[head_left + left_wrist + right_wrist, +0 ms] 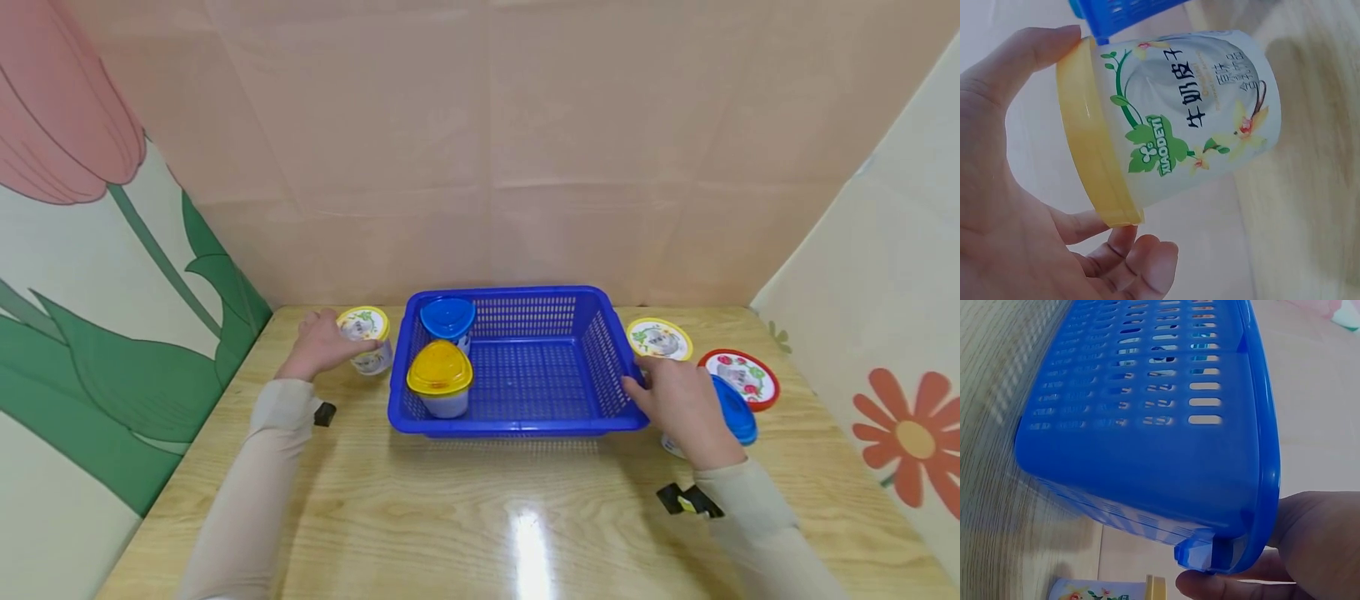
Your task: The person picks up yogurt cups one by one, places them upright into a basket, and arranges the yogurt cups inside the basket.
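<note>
My left hand (322,342) grips a white tub (372,361) with a yellow rimmed lid, just left of the blue plastic basket (517,427). In the left wrist view, thumb and fingers span the lid (1094,137), and green leaf and flower prints show on the tub's side. At the basket's right end, my right hand (686,408) holds the rim, its fingers under the edge near the corner in the right wrist view. Inside the basket, along the left side, sit a tub with a domed yellow lid (440,367) and one with a blue lid (448,317).
Right of the basket stand a yellow-rimmed tub (660,337), a red-rimmed tub (742,379) and a blue-lidded tub (735,408) partly behind my right hand. Black pieces (688,500) lie on the wooden table (435,517). Walls enclose the back and sides.
</note>
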A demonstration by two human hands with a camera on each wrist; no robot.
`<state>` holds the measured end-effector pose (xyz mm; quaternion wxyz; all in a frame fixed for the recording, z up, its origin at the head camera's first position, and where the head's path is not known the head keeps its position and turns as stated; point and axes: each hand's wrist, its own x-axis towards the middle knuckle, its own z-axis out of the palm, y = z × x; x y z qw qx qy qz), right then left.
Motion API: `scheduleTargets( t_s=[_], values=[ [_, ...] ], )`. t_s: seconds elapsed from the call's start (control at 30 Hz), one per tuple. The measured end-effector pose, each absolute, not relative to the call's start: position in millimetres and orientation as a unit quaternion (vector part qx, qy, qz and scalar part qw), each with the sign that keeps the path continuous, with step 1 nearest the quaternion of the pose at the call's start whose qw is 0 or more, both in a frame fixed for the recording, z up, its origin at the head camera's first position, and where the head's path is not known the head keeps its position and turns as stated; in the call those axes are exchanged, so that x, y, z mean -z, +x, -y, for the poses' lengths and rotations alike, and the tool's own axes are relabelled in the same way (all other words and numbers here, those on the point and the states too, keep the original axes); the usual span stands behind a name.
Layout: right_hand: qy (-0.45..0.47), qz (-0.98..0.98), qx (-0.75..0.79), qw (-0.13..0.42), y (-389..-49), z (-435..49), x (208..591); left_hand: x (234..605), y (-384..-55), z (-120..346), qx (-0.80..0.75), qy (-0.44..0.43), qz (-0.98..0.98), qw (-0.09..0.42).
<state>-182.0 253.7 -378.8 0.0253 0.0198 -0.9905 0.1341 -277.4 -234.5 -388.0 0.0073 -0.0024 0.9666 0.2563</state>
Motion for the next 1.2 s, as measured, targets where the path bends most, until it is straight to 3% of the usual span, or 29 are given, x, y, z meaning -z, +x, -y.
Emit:
scheduleTargets(
  t_s=[0.43, 1.2],
  values=[
    [0.045, 0.991, -0.114, 0.054, -182, -258, 381, 361, -265, 226, -0.242, 0.017, -0.969, -0.039],
    [0.039, 0.993, -0.103, 0.044, -181, -255, 379, 347, -259, 216, -0.253, 0.023, -0.964, -0.074]
  ],
)
